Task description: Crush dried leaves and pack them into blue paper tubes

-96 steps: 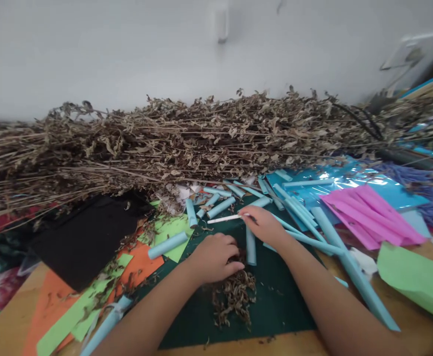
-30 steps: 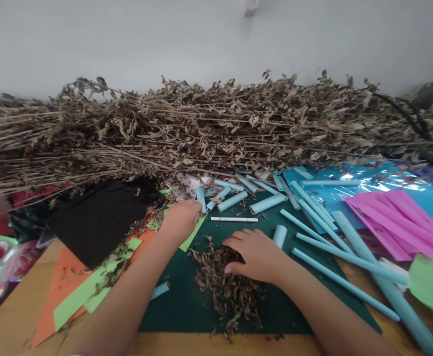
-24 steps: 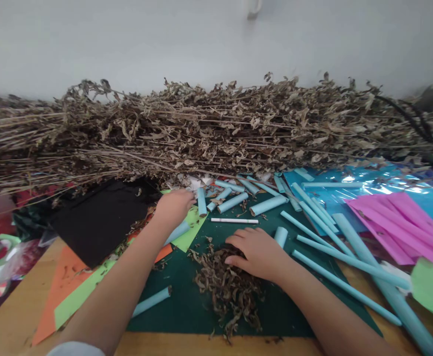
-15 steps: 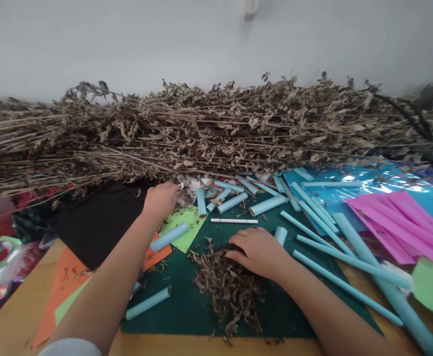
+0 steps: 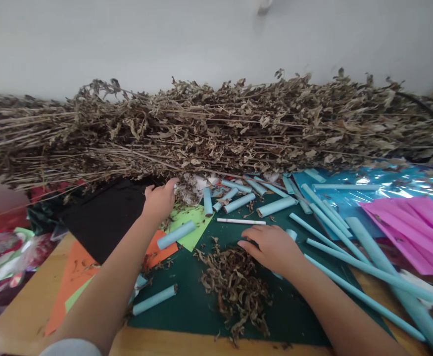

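My left hand (image 5: 160, 200) reaches forward to the lower edge of a long bundle of dried leafy stalks (image 5: 216, 128). Its fingers are curled among loose crumbled leaves there, and I cannot see if it grips any. My right hand (image 5: 273, 244) lies palm down on a dark green mat (image 5: 197, 311), fingertips touching the far edge of a heap of crushed dry leaves (image 5: 234, 289). It holds nothing. A thin white stick (image 5: 241, 221) lies on the mat just beyond my right hand.
Several light blue paper rolls, short (image 5: 239, 202) and long (image 5: 364, 282), lie scattered over the mat and to the right. A black sheet (image 5: 105, 217), orange paper (image 5: 75, 269) and green paper (image 5: 190, 225) sit left. Pink paper (image 5: 416, 227) rests on shiny blue film (image 5: 368, 195).
My right hand put down the white stick and settled on the leaf heap. My left hand left the heap and moved forward and left to the edge of the stalk bundle.
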Available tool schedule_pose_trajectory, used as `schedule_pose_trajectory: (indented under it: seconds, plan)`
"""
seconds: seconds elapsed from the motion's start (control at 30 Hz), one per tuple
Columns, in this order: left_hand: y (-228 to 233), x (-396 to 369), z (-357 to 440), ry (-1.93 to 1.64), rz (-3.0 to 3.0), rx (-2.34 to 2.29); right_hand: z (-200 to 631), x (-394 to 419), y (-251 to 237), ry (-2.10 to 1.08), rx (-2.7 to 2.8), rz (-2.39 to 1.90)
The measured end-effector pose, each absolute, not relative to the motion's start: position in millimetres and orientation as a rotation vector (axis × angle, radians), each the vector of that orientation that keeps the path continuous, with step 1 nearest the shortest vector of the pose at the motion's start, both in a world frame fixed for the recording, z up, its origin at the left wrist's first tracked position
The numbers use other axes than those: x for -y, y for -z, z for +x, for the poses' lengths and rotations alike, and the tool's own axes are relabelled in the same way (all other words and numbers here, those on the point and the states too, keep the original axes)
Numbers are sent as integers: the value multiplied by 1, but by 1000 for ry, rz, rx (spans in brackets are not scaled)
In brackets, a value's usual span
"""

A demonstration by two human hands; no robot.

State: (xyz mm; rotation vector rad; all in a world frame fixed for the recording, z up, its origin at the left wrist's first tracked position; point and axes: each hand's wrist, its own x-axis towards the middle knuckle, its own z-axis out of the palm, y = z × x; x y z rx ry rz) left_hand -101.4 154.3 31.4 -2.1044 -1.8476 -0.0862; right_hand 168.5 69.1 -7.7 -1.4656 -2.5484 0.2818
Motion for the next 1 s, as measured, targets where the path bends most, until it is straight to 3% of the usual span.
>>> schedule_pose_trajectory:
  seconds: [0.53, 0.8, 1.0]
  plan:
    - [-39, -136, -106, 147, -2269, 1865, 169, -71, 9, -295, 2555, -1463]
    - [-17, -50, -49, 284, -3056, 1480, 170, -69, 9, -240, 2593, -1433]
    - [-10, -38, -45, 243, -3301, 1350, 170, -68, 6, -351, 2622, -1349]
